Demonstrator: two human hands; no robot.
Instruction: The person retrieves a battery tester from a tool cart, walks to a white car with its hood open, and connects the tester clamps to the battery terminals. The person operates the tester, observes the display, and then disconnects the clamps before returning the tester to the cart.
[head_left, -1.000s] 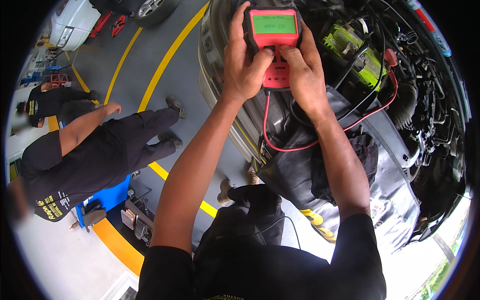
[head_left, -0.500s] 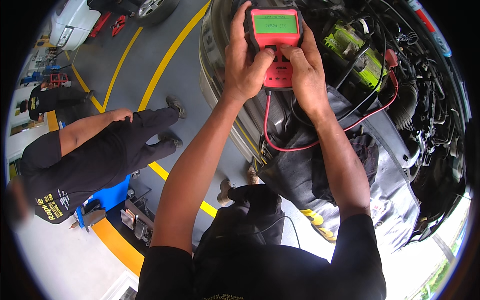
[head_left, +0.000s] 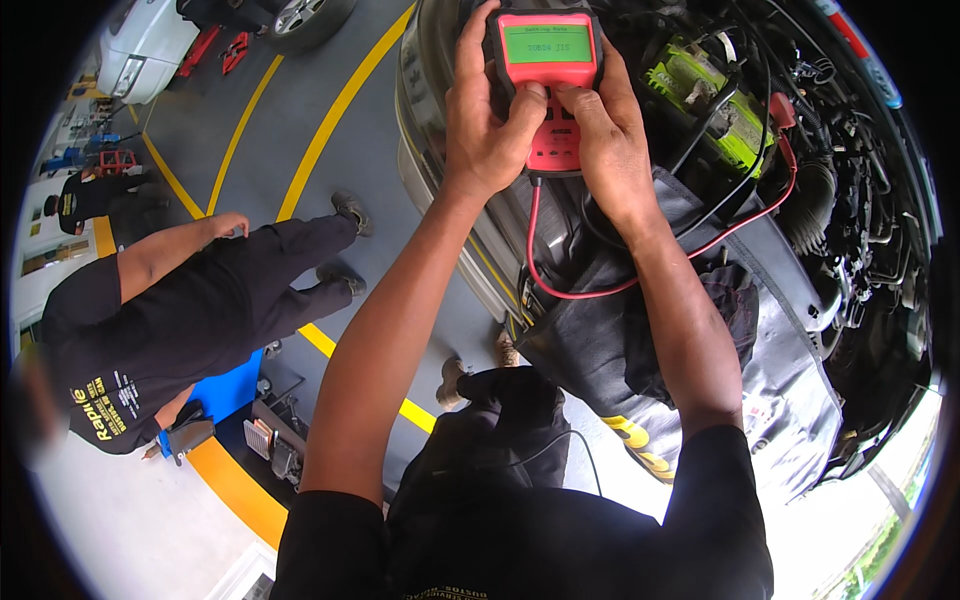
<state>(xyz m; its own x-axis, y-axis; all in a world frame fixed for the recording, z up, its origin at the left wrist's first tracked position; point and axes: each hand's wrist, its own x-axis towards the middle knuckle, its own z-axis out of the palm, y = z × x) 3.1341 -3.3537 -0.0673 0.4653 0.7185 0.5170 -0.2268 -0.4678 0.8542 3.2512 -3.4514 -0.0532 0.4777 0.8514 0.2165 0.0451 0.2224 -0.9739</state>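
Observation:
A red and black battery tester [head_left: 550,88] with a lit green screen is held up between both my hands over the car's front edge. My left hand [head_left: 490,130] is wrapped round its left side, the thumb on the keypad. Gripping the right side, my right hand [head_left: 610,140] also has its thumb at the buttons. A red cable [head_left: 540,250] leaves the tester's lower end, loops under my right forearm and runs to a red clamp [head_left: 783,110] beside the bright green car battery [head_left: 710,100]. Black cables cross in front of the battery.
A black fender cover [head_left: 590,350] drapes over the car's edge beneath my right arm. The engine bay [head_left: 850,230] fills the right. A co-worker [head_left: 190,310] in dark clothes stands at left near a blue bench. Yellow lines [head_left: 340,110] mark the grey floor; a wheel [head_left: 308,20] is at upper left.
The tester and my hands have shifted slightly up and left. The writing on its screen has altered. My left thumb sits a little higher on the keypad. The co-worker's hand moved slightly.

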